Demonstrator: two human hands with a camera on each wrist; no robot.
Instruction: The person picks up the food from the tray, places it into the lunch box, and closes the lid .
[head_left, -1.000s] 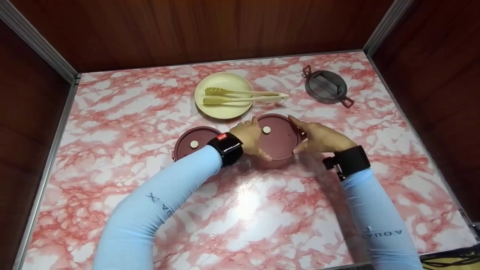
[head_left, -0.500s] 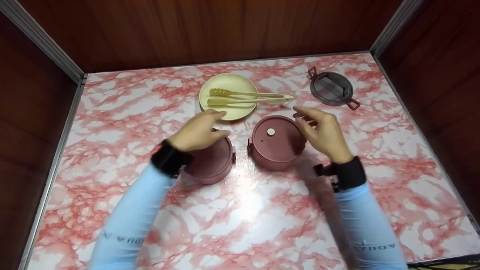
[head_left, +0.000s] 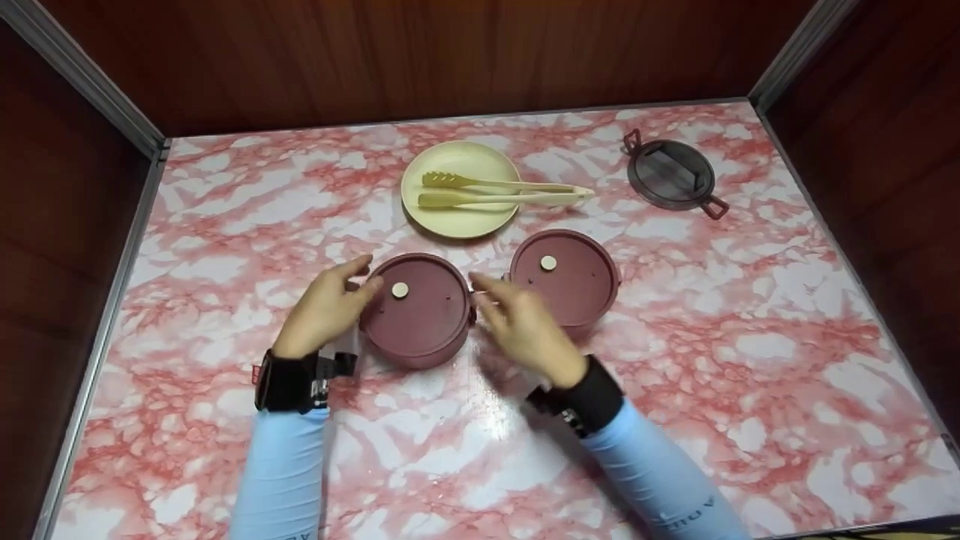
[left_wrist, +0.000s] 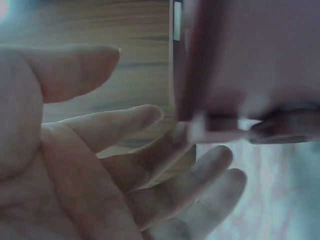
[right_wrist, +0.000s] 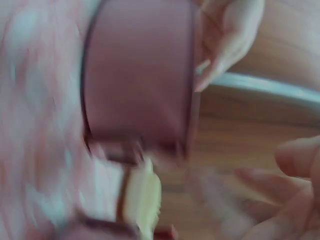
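Two dark red lidded pots with pale knobs stand side by side on the table in the head view. My left hand (head_left: 321, 309) is at the left side of the left pot (head_left: 416, 322), fingers relaxed and spread. In the left wrist view its fingertips (left_wrist: 220, 159) come right up by the pot's side handle (left_wrist: 285, 125). My right hand (head_left: 531, 326) is between the pots, its fingertips beside the left pot's right handle (head_left: 472, 307). That hand overlaps the lower left of the right pot (head_left: 570, 289). Neither hand grips anything.
Behind the pots lies a pale yellow plate (head_left: 457, 221) with tongs (head_left: 525, 198) across it, their end past its rim. A small dark pan-like dish (head_left: 673, 176) with two red handles stands at the back right. Wooden walls (head_left: 465, 60) enclose the marbled table (head_left: 750, 420).
Both hands have let go of the right pot. The left hand swung over the left pot to its left side, and the right hand moved left into the gap between the pots.
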